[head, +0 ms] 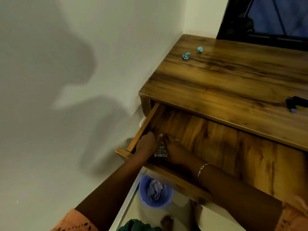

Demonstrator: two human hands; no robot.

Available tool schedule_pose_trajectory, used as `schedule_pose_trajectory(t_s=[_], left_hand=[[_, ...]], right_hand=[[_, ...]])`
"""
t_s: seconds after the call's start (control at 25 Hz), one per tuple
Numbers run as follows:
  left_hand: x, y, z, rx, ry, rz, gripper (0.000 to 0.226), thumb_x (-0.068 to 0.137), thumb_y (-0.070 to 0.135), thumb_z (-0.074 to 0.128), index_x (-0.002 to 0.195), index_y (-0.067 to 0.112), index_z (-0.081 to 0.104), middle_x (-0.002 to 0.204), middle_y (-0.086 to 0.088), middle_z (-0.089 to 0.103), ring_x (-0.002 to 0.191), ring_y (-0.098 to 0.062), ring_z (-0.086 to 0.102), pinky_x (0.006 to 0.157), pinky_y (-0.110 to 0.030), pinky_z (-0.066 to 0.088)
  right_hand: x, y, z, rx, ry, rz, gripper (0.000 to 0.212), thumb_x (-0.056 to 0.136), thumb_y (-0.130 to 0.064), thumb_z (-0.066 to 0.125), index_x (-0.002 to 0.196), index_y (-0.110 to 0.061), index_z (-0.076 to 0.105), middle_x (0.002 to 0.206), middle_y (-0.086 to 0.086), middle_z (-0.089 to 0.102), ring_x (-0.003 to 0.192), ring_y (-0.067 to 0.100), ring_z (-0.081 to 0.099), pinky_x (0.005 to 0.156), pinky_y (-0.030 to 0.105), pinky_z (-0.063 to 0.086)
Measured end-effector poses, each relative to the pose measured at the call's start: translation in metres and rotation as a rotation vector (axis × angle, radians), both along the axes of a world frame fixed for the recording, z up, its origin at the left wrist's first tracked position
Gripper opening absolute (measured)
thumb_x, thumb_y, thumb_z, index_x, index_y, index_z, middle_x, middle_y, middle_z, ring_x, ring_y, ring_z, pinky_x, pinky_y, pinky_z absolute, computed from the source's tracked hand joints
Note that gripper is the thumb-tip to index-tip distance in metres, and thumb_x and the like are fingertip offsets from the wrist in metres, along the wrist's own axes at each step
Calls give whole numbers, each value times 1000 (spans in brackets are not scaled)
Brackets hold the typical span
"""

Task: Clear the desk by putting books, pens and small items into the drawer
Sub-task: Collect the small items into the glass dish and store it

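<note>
A purple bin [155,192] with crumpled paper in it stands on the floor under the near-left corner of the open drawer [143,127]. Both forearms cross the drawer's front rail, so weight leaned on them could, I judge, strain or tilt the drawer; anything let go outside that rail would likely land in the bin rather than the drawer.

The left hand [147,142] and right hand [173,150] meet in that near-left corner, close against the left wall. Between them, on the drawer floor, lies a small printed packet [160,151], mostly hidden by them. The left fingers [152,135] bend down at its far end, while the right ones lie fairly straight along its right side; I cannot tell whether either hand grips it or only touches it. Pushing the drawer shut before both hands are out would pinch them.

Further off, on the worktop [225,75], a dark object [295,102] sits at the right edge of the view. Two crumpled blue scraps [186,55] [199,49] lie near the far-left corner, well apart from the hands. The clearing looks unfinished.
</note>
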State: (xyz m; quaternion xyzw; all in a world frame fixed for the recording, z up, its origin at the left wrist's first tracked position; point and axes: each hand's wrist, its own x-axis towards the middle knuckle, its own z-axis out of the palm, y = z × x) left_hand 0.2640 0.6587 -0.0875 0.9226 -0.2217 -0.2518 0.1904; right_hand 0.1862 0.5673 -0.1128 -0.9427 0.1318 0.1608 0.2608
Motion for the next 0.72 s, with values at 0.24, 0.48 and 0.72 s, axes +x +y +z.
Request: schedule_pose_trajectory(t_s=[0.24, 0.48, 0.72], left_hand=[[-47, -29, 18, -285, -273, -523, 74, 86, 60, 25, 134, 7, 41, 146, -14, 35, 144, -25, 15, 114, -35, 17], [-76, -45, 14, -186, -192, -1093, 129, 60, 69, 68, 149, 13, -8, 157, -5, -18, 141, -15, -25, 117, -36, -11], [-87, -42, 13, -90, -229, -1249, 130, 64, 65, 69, 147, 14, -15, 156, -5, -22, 139, -15, -29, 118, -40, -14]], right_hand=[[-52, -47, 28, -62, -140, -98, 74, 83, -45, 51, 143, -10, 29, 151, 16, 22, 138, 32, 28, 112, 36, 27], [-117, -67, 46, -210, -153, -72, 121, 56, -88, 25, 146, -7, 20, 153, 15, 20, 143, 24, 16, 113, 23, 8], [-159, -51, 46, -112, 43, -15, 139, 43, -96, 38, 147, -19, -14, 151, -5, -20, 140, 12, -14, 113, 26, -3]])
